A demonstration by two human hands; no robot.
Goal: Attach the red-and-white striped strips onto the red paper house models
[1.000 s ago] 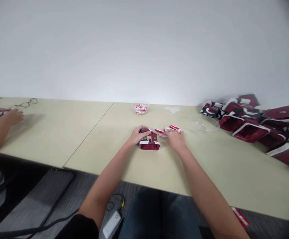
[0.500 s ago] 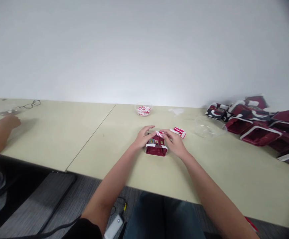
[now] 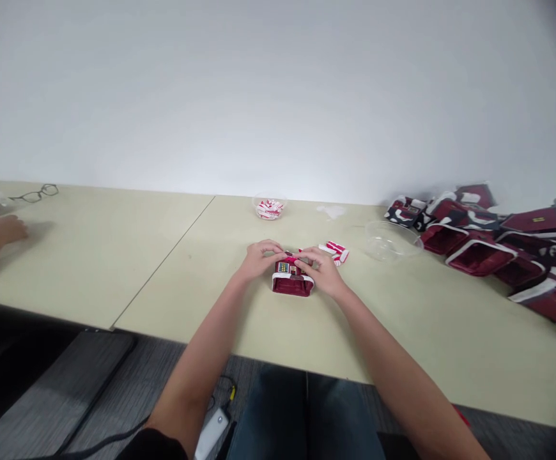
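Observation:
A small dark-red toy house (image 3: 293,285) with white trim lies on the table, its hollow end towards me. Above its windowed front is a small red-and-white strip (image 3: 291,259), showing mostly red. My left hand (image 3: 260,259) has thumb and fingers closed on the strip's left end. From the other side, my right hand (image 3: 323,269) pinches the strip's right end, its fingers also resting by the house. Just behind the right hand lie more red-and-white striped pieces (image 3: 338,252). The fingers partly hide the top of the house.
A clear tub of striped pieces (image 3: 269,209) stands near the wall, with a whitish scrap (image 3: 332,211) to its right. Another clear container (image 3: 393,241) sits beside a pile of dark-red houses (image 3: 482,257). At left are eyeglasses (image 3: 36,194) and another person's hand (image 3: 4,229).
The strip between my fingers, striped before, now shows mostly red. My left hand's fingers have closed in towards it. The view has shifted slightly right; the other person's hand appears further left.

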